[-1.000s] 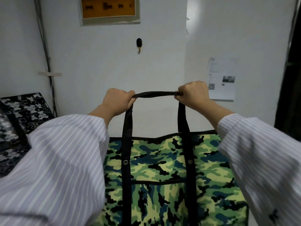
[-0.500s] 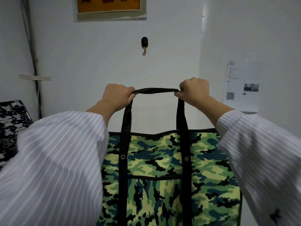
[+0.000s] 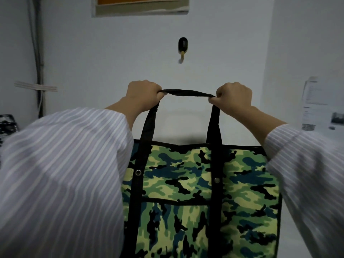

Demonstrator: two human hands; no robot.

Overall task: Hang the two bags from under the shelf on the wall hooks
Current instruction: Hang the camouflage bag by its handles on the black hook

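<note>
A green camouflage bag [image 3: 195, 183] with black trim hangs in front of me from its black strap handle [image 3: 188, 93]. My left hand [image 3: 142, 94] grips the handle's left end and my right hand [image 3: 233, 94] grips its right end, so the strap is stretched flat between them. A small black wall hook [image 3: 182, 46] with a yellowish tip sits on the white wall straight above the strap's middle, with a gap between hook and strap. The hook is bare. A second bag is not in view.
An orange framed panel [image 3: 139, 4] hangs above the hook. Cables [image 3: 38, 58] run down the wall at the left, with a black-and-white patterned object [image 3: 7, 125] at the left edge. Printed paper sheets [image 3: 320, 107] are stuck on the side wall at right.
The view has closed in on the wall and shifted right. The hook now sits centred above the strap, and my hands with the bag have risen nearer to it.
</note>
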